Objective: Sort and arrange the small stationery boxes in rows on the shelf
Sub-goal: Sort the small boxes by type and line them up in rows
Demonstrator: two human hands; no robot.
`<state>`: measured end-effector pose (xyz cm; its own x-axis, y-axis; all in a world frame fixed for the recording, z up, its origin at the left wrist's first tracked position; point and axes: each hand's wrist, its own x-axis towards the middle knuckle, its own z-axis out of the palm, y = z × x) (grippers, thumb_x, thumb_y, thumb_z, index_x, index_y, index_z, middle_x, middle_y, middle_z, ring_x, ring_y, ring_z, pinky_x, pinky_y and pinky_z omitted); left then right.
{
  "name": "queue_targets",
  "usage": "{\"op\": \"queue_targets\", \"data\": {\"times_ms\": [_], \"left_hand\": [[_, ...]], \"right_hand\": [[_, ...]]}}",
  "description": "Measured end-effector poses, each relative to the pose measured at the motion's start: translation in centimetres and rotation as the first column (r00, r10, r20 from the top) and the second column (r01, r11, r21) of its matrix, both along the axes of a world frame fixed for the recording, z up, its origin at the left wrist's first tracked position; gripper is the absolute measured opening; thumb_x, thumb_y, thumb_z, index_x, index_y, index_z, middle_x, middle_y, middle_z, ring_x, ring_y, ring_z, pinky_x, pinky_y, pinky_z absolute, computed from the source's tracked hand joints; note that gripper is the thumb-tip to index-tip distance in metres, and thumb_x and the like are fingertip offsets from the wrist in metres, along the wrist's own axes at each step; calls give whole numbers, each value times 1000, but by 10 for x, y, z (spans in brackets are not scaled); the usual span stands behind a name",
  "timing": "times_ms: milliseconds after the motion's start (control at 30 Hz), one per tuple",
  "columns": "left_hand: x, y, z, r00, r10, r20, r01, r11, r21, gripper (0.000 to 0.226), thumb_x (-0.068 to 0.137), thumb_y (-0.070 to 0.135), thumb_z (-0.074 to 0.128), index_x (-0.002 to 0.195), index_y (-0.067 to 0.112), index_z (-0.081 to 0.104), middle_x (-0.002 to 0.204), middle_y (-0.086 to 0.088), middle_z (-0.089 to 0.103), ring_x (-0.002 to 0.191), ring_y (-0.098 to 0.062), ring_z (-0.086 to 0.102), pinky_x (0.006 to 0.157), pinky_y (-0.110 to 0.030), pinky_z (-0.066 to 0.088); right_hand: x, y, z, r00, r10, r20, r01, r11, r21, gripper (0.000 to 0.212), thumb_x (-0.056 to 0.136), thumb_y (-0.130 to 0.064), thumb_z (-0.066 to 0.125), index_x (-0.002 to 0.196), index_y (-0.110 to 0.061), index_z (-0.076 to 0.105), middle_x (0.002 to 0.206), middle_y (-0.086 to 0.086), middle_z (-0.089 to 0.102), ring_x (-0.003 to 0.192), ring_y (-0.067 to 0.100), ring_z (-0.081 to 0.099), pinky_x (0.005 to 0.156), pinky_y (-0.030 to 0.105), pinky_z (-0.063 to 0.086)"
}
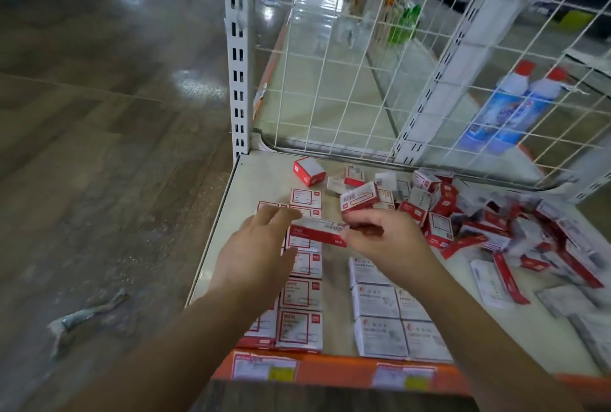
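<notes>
Shop aisle with a glossy brown floor (pixel 99 114); white slotted uprights and a wire mesh back panel (pixel 380 64) enclose a pale shelf (pixel 244 186) with an orange price rail (pixel 347 368) along its front edge; two blue bottles with red caps (pixel 509 107) stand behind the mesh.

Two columns of red-and-white boxes (pixel 301 296) lie flat on the left part of the shelf; a block of grey-white boxes (pixel 390 319) sits just beside them to the right; an unsorted heap (pixel 496 223) of mixed boxes covers the right side; one loose red box (pixel 309 170) lies near the back.

The right hand (pixel 380 239) pinches a red-and-white box (pixel 319 233) by one end, held above the left columns; a second box (pixel 360 197) is seen just above that hand, and whether it is held or lying on the shelf cannot be told. The left hand (pixel 261 246) is spread, fingers straight, gripping nothing, reaching towards the free end of the held box.

Assessment: the boxes appear to be light, thin card, stiff enough to stack but liable to dent under a hard squeeze; their printed faces look smooth and may slip; hold is best taken across the short ends or narrow sides, pressure kept light, label face up.
</notes>
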<state>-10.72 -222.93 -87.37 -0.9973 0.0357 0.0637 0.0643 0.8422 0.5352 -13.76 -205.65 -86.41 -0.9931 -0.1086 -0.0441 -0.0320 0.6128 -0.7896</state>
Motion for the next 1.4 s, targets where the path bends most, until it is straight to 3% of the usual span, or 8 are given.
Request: {"op": "queue_targets", "data": {"times_ms": [300, 433, 533, 733, 900, 1133, 1267, 1400], "left_hand": [[6, -5, 3, 991, -119, -65, 118, 993, -11, 31, 93, 39, 46, 123, 32, 52, 125, 17, 52, 113, -4, 47, 90, -20, 41], [7, -3, 2, 995, -100, -21, 101, 993, 54, 29, 92, 36, 48, 121, 30, 53, 120, 15, 56, 106, -4, 52, 86, -18, 44], [6, -5, 0, 995, -73, 68, 60, 984, 169, 21, 91, 31, 53, 112, 27, 57, 107, 13, 59, 97, -4, 55, 81, -16, 45], [-2, -8, -6, 969, -40, 246, -41, 948, 315, 2, 91, 29, 55, 88, 28, 55, 83, 14, 62, 72, -3, 60, 55, -9, 42], [-8, -5, -9, 948, 27, 317, -155, 909, 386, 16, 91, 27, 55, 103, 21, 64, 80, 13, 60, 73, -4, 59, 52, -10, 41], [-4, -2, -10, 943, 74, 325, -221, 868, 445, 31, 94, 31, 49, 123, 22, 54, 85, 13, 59, 71, -2, 58, 47, -8, 39], [0, 0, -10, 954, 50, 294, -178, 886, 429, 31, 94, 27, 50, 123, 19, 57, 94, 11, 58, 84, -7, 57, 54, -8, 36], [4, 3, -12, 963, 71, 258, -180, 886, 427, 25, 94, 21, 51, 116, 17, 61, 94, 12, 60, 72, 0, 55, 51, -6, 35]], "right_hand": [[16, 9, 0, 991, 47, 127, -17, 974, -228, 18, 88, -12, 58, 81, -26, 67, 77, -10, 68, 73, 1, 63, 70, 11, 51], [20, 9, -6, 988, 75, 135, -44, 974, -222, 19, 90, -15, 55, 91, -31, 65, 86, -10, 69, 82, 3, 64, 79, 19, 53], [24, 7, -9, 986, 122, 112, -94, 969, -228, 28, 90, -17, 56, 111, -36, 56, 98, -15, 65, 90, -4, 61, 75, 12, 49], [28, 3, -13, 985, 155, 80, -129, 955, -268, 51, 81, 0, 64, 97, -47, 52, 87, -12, 67, 82, 1, 63, 68, 16, 52], [28, 0, -23, 986, 164, 34, -159, 980, -117, 49, 76, 1, 69, 101, -39, 53, 93, -11, 62, 90, 8, 61, 82, 24, 53], [30, 0, -22, 996, 88, 4, -86, 987, -137, 35, 81, -13, 69, 107, -32, 57, 96, -12, 65, 90, 6, 61, 81, 23, 54], [30, 1, -20, 998, 59, 27, -53, 984, -172, 33, 82, -12, 68, 108, -29, 57, 95, -11, 65, 90, 5, 61, 78, 19, 53], [29, 2, -24, 997, 70, 11, -68, 987, -143, 38, 83, -12, 65, 117, -26, 56, 102, -10, 65, 95, 5, 59, 84, 23, 53]]}}
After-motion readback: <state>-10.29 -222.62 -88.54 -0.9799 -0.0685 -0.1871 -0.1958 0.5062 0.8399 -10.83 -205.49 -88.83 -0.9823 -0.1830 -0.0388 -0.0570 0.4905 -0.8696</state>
